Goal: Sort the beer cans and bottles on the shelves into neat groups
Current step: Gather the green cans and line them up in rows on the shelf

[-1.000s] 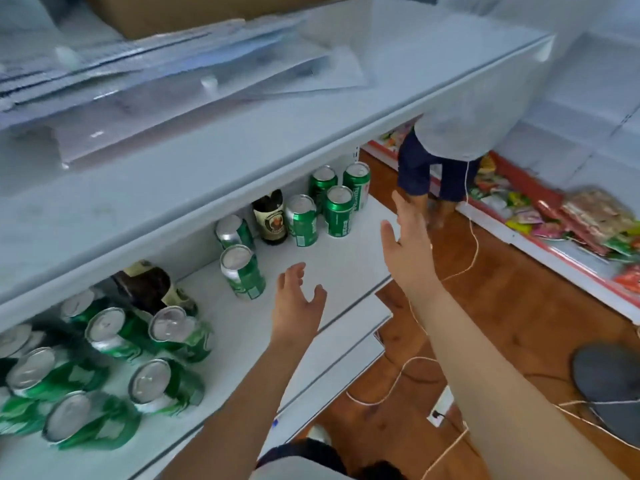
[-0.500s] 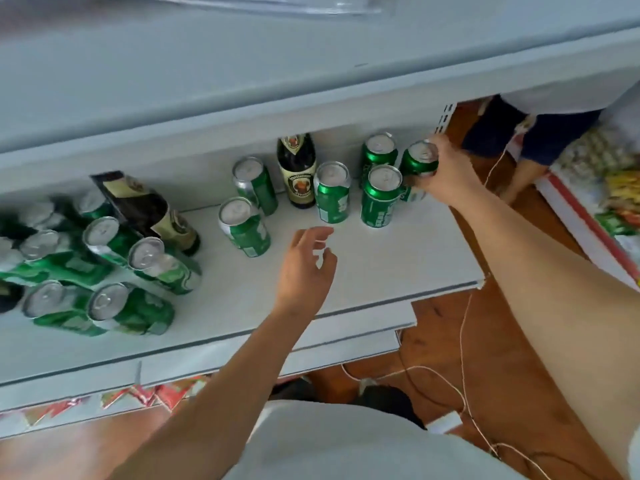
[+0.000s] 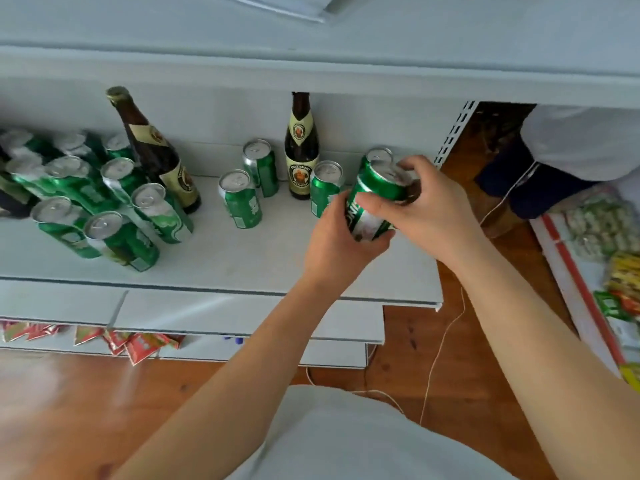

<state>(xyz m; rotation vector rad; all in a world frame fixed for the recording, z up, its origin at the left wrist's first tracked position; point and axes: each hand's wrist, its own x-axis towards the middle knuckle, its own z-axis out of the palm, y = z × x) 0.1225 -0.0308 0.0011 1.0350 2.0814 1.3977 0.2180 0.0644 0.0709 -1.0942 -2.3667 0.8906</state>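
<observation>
Both hands hold one green beer can tilted above the right end of the white shelf. My left hand grips its lower part and my right hand grips its top and side. Behind it stand two green cans. A brown beer bottle stands by the back wall, with two more green cans to its left. Farther left a second brown bottle leans among several green cans.
An upper shelf overhangs the cans. Red snack packets lie on a lower shelf. Another person stands at the right, beside a rack of snack bags. A white cable trails over the wooden floor.
My right hand has lifted a green can from the right group and brought it forward. My left hand has moved right and taken hold of the same can.
</observation>
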